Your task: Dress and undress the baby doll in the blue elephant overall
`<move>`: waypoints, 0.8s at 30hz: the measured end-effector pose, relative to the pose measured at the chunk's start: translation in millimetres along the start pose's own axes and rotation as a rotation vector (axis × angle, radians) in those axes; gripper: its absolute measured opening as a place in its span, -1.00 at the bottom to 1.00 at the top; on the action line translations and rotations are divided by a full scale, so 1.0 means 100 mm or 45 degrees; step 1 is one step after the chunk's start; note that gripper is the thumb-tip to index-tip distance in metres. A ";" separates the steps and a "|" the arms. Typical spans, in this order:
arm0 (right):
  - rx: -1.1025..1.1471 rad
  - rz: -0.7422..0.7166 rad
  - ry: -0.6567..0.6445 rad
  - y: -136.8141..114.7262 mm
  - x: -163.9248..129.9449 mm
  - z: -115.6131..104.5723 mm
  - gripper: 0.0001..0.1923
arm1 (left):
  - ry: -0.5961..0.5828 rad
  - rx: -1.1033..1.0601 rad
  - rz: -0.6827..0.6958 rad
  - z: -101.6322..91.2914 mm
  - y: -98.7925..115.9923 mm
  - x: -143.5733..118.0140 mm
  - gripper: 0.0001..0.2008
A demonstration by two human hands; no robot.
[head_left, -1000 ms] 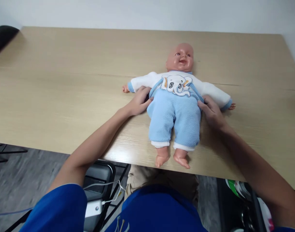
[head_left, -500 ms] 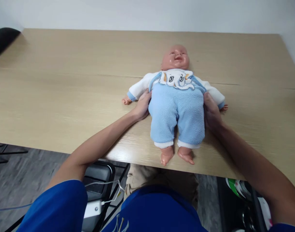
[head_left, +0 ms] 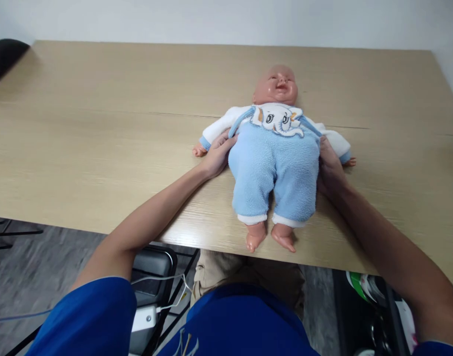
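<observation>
The pale wooden desk (head_left: 100, 138) fills most of the view, running from the wall at its far edge to the near edge, where the person sits. On it, toward the right half and close to the near edge, lies a baby doll (head_left: 276, 163) on its back, head pointing to the far edge and bare feet just reaching the near edge. It wears light blue fleece trousers (head_left: 274, 178) that sit high on the body, up to an elephant patch (head_left: 278, 118) on the chest, with white sleeves out to either side.

The left hand (head_left: 217, 155) presses against the doll's side under its arm, fingers curled into the fleece at the top of the trousers; its grip looks closed on the fabric. The right hand (head_left: 330, 168) lies flat along the other side of the trousers, fingers tucked behind the cloth, so whether that grip pinches or only presses cannot be told.

Judging by how it lies, the doll is fully clothed, trousers drawn right up and both leg cuffs at the ankles; only settling the waist seems left.
</observation>
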State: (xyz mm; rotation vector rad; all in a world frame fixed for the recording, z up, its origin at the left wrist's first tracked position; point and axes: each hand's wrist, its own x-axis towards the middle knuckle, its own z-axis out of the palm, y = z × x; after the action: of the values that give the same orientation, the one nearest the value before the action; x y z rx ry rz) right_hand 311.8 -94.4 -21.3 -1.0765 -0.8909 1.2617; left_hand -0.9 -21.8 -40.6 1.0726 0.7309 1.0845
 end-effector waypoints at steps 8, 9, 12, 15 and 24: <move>-0.043 -0.058 0.024 0.00 0.01 0.02 -0.45 | -0.037 0.025 0.041 -0.07 0.01 0.04 -0.55; -0.050 -0.067 0.012 0.00 0.01 0.02 -0.45 | -0.030 0.028 0.042 -0.08 0.01 0.05 -0.60; -0.063 -0.090 -0.014 0.00 0.02 0.02 -0.45 | -0.007 0.008 0.036 -0.09 -0.01 0.08 -0.64; -0.093 -0.133 0.007 0.02 0.03 0.02 -0.46 | -0.019 -0.009 0.061 -0.11 -0.04 0.11 -0.52; -0.163 -0.198 0.065 0.08 0.03 -0.04 -0.42 | -0.008 0.071 0.177 -0.18 -0.11 0.17 -0.40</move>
State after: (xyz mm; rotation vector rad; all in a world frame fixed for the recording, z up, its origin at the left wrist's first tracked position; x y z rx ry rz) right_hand 313.7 -92.3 -30.2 -1.1130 -1.0074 1.0556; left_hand -7.4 -0.9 -56.3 1.1877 0.6934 1.1842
